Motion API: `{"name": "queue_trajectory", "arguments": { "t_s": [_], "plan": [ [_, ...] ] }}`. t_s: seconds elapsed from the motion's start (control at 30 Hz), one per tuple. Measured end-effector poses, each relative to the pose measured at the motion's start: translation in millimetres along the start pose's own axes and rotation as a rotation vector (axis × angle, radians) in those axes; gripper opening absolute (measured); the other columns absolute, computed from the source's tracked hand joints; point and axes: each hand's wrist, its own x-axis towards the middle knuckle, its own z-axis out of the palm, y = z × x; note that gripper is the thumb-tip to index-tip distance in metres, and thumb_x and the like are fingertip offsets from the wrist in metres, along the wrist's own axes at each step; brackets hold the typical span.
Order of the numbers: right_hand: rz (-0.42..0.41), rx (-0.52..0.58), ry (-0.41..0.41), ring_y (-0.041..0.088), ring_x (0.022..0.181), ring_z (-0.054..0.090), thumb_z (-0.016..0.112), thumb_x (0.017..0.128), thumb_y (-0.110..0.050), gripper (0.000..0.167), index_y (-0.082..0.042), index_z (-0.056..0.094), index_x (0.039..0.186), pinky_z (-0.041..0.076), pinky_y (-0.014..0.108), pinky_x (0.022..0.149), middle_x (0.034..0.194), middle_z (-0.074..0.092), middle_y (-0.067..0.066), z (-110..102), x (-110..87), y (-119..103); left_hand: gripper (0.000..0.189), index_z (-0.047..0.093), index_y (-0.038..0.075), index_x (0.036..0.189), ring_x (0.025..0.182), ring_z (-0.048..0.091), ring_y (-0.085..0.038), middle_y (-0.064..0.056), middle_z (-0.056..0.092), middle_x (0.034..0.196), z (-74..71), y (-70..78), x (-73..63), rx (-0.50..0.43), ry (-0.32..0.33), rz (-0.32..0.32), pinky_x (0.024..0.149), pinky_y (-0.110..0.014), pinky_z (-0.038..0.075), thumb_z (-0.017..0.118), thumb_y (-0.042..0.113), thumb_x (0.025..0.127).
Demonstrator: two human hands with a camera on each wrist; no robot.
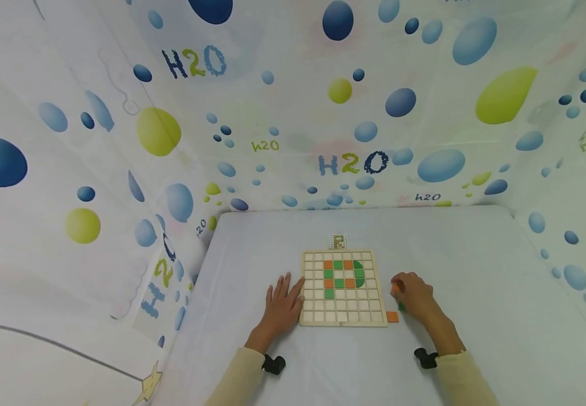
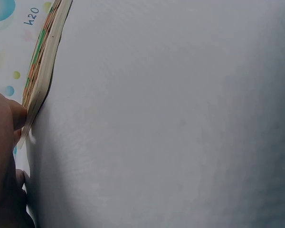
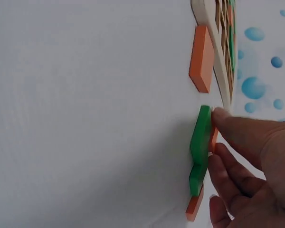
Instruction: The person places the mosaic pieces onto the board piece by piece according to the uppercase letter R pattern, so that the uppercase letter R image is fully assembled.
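Note:
A square wooden grid board (image 1: pixel 343 324) lies on the table, orange and green tiles in its cells forming a P shape. My left hand (image 1: pixel 283 307) is spread flat beside the board's left edge, its fingertips right at the frame. To the right of the board, my right hand (image 1: pixel 417 296) pinches an orange tile (image 3: pixel 213 137) between thumb and fingers. Green tiles (image 3: pixel 199 140) lie close by the fingers on the near side, partly hidden by the hand in the head view. Another orange tile (image 1: pixel 392 317) sits against the board's lower right corner.
A small pattern card (image 1: pixel 338 241) lies just behind the board. Under everything is a white-covered table (image 1: pixel 252 237), with a printed curtain (image 1: pixel 293 113) rising behind it and at both sides. One more orange piece (image 3: pixel 194 204) shows below the green ones.

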Motion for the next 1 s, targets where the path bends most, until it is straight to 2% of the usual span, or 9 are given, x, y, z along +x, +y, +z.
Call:
{"name": "queue_trajectory", "arguments": {
  "t_s": [0.2,0.33,0.47,0.6,0.7,1.0],
  "plan": [
    [0.034,0.032,-0.066,0.047,0.123,0.058,0.081,0.093,-0.020,0.041,-0.001,0.066,0.126,0.043,0.067,0.091,0.125,0.061,0.025,-4.0,0.8,7.0,0.053,0.042,0.021,0.164,0.162,0.017,-0.043,-0.019,0.023,0.174,1.3,-0.1,-0.3,0.001,-0.004,-0.008,0.125,-0.070,0.011,0.041,0.032,0.112],
    [0.031,0.014,-0.055,0.043,0.115,0.060,0.080,0.094,-0.020,0.032,-0.005,0.069,0.120,0.043,0.063,0.085,0.120,0.062,0.023,-3.6,-0.1,8.1,0.053,0.041,0.022,0.164,0.162,0.017,-0.042,-0.018,0.022,0.175,2.1,-0.5,0.8,0.010,-0.005,-0.012,0.125,-0.069,0.011,0.041,0.033,0.112],
    [0.008,0.029,-0.023,0.041,0.113,0.061,0.079,0.095,-0.015,0.026,-0.006,0.070,0.118,0.044,0.063,0.086,0.118,0.062,0.020,0.6,-1.2,8.2,0.054,0.040,0.024,0.164,0.162,0.016,-0.041,-0.017,0.022,0.175,2.5,-1.0,1.5,0.012,-0.013,-0.017,0.126,-0.068,0.010,0.041,0.034,0.112],
    [-0.007,0.048,0.006,0.043,0.117,0.060,0.077,0.095,-0.011,0.025,-0.003,0.070,0.118,0.044,0.066,0.090,0.120,0.063,0.020,6.1,1.0,9.3,0.053,0.041,0.022,0.164,0.162,0.017,-0.042,-0.018,0.022,0.175,2.2,-0.8,1.3,0.007,-0.007,-0.013,0.125,-0.069,0.010,0.041,0.033,0.112],
    [0.012,0.042,0.016,0.042,0.118,0.061,0.076,0.097,-0.012,0.024,-0.003,0.069,0.118,0.043,0.065,0.091,0.121,0.063,0.020,9.8,4.2,10.6,0.053,0.042,0.021,0.164,0.162,0.017,-0.042,-0.018,0.023,0.174,1.9,-0.5,0.7,-0.005,-0.001,-0.009,0.125,-0.069,0.010,0.041,0.032,0.112],
    [0.033,0.043,0.037,0.039,0.113,0.063,0.075,0.098,-0.015,0.026,0.000,0.068,0.118,0.041,0.059,0.086,0.116,0.066,0.020,17.3,11.6,6.0,0.053,0.041,0.022,0.164,0.162,0.017,-0.042,-0.018,0.023,0.174,2.2,-0.8,1.1,0.011,-0.003,-0.006,0.125,-0.069,0.011,0.040,0.033,0.112]
  ]
}}
